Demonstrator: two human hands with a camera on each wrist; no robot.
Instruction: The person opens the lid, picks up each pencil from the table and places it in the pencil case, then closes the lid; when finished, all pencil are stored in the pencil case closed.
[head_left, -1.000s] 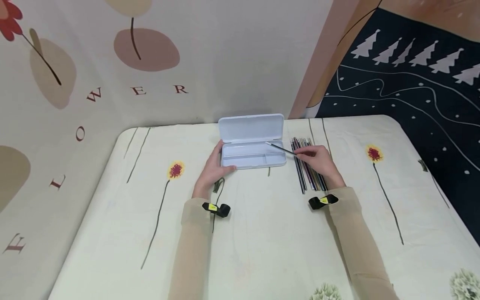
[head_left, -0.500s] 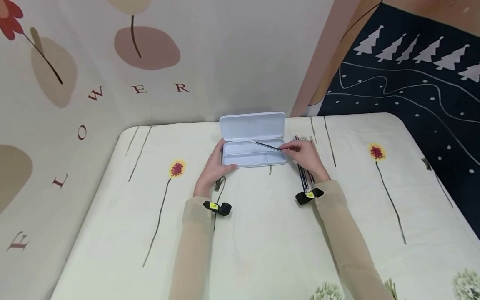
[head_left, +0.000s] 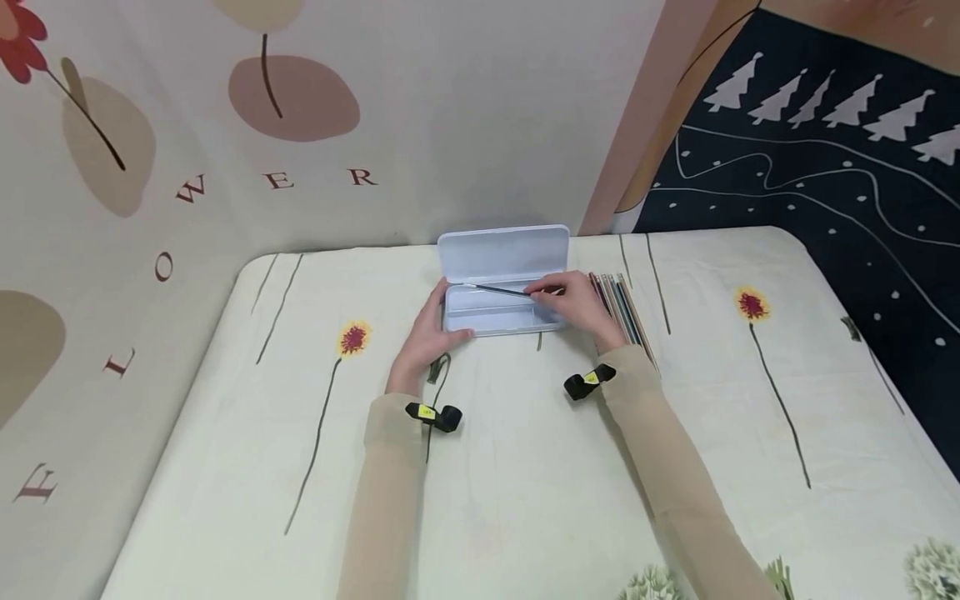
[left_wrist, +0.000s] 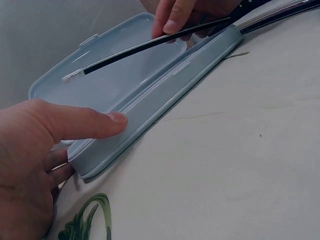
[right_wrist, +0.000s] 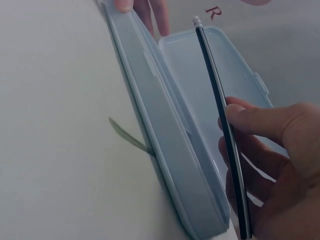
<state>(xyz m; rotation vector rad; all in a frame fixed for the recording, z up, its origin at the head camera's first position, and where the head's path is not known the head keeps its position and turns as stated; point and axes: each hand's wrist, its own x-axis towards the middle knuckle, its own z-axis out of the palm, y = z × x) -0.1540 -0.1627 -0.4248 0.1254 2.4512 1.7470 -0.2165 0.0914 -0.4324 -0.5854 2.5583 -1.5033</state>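
A pale blue pencil case (head_left: 495, 321) lies on the table with its lid (head_left: 502, 254) raised at the back; dividers split its inside into compartments. My left hand (head_left: 426, 337) grips the case's left end, thumb (left_wrist: 117, 120) on the front wall and fingers behind. Between thumb and fingers of my right hand (head_left: 573, 302) is a dark pencil (right_wrist: 220, 95) with a whitish end. It is held above the open case, its whitish end pointing left. Several more pencils (head_left: 626, 308) lie side by side just right of the case, partly hidden by my right hand and wrist.
A pale cloth with printed flowers covers the table (head_left: 510, 467). Behind the case rises a printed fabric wall (head_left: 487, 125), with a dark tree-patterned cloth (head_left: 810, 175) at the back right. Each wrist carries a small black camera (head_left: 588, 381).
My right hand has moved left with the pencil, from over the loose pencils to over the case. The left hand has stayed on the case's left end.
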